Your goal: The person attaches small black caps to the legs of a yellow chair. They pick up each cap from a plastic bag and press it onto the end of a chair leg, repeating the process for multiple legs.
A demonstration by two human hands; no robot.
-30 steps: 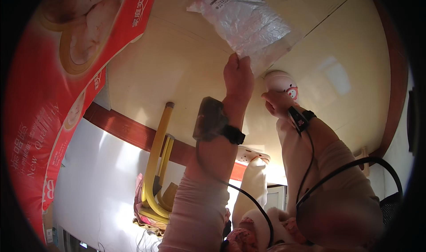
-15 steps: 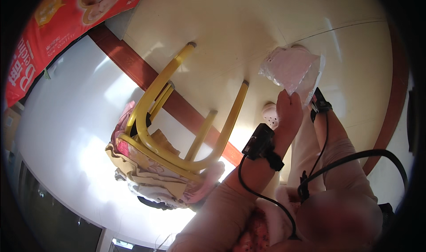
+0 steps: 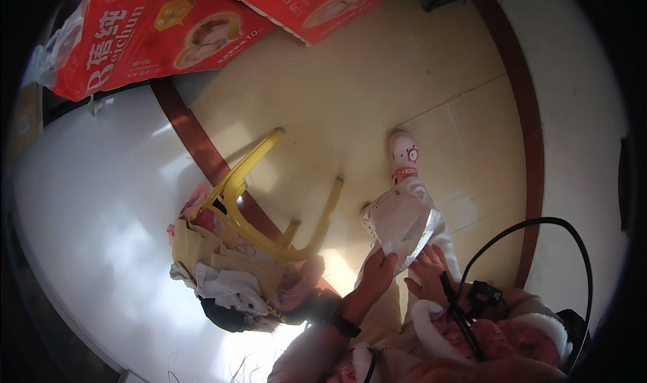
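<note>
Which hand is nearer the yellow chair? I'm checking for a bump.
Left. The left hand grips the clear bag just right of the yellow chair legs; the right hand holds the bag's far side, farther off.

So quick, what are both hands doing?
Left hand: closed on the clear plastic bag.
Right hand: fingers on the bag's lower edge; grip cannot be told.

both hands low in view, close together

left hand [image 3: 379, 267] pinches with fingers closed; right hand [image 3: 427, 270] beside it, fingers curled, forearms bent inward.
</note>
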